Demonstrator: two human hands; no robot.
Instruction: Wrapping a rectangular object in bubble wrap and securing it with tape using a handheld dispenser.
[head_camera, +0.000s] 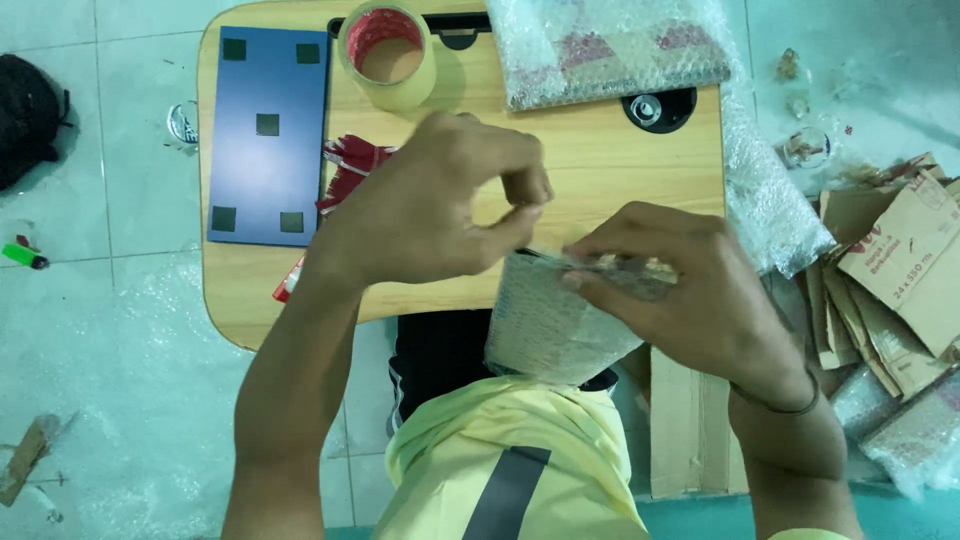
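1. the bubble-wrapped parcel (545, 325) is half hidden: the hands cover its top edge, so the contents stay unclear.
2. it's pale, boxy, upright at the near edge of the wooden lap table (600, 150), against the person's lap.
3. left hand (440, 205) pinches narrowly at the top edge.
4. right hand (680, 290) clasps the parcel's top.
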